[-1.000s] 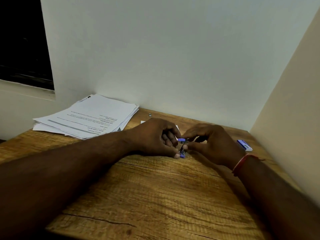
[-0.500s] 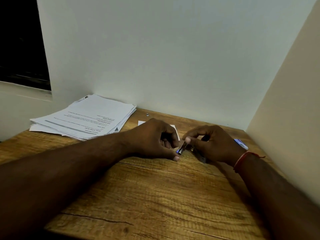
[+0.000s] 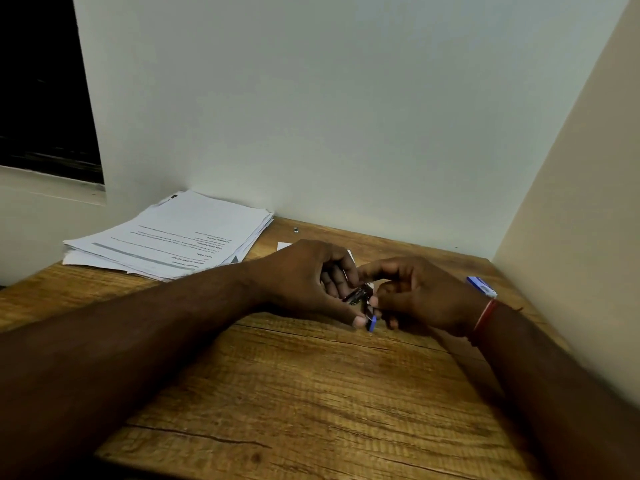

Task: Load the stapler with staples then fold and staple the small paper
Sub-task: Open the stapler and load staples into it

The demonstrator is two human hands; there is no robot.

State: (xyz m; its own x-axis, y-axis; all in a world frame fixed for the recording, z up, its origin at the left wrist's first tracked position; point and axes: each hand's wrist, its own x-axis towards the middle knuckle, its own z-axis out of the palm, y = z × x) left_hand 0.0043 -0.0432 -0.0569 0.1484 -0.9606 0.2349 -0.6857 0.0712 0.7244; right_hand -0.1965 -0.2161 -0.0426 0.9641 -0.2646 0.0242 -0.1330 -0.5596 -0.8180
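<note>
A small stapler (image 3: 363,301), metal with a blue end, sits between my two hands just above the wooden table (image 3: 311,393). My left hand (image 3: 304,278) grips it from the left, thumb under its blue tip. My right hand (image 3: 412,292) pinches its metal part from the right with fingertips. A small white paper (image 3: 285,245) lies flat behind my left hand, mostly hidden by it. A blue and white staple box (image 3: 481,286) lies on the table beyond my right wrist. Whether staples sit in the stapler is not visible.
A stack of printed sheets (image 3: 173,240) lies at the table's back left. A tiny metal piece (image 3: 296,230) rests near the back wall. Walls close the table at the back and on the right (image 3: 571,237).
My hands have kept hold of the stapler and turned it; its blue end now points down toward the table. My right fingers have shifted closer onto the metal part.
</note>
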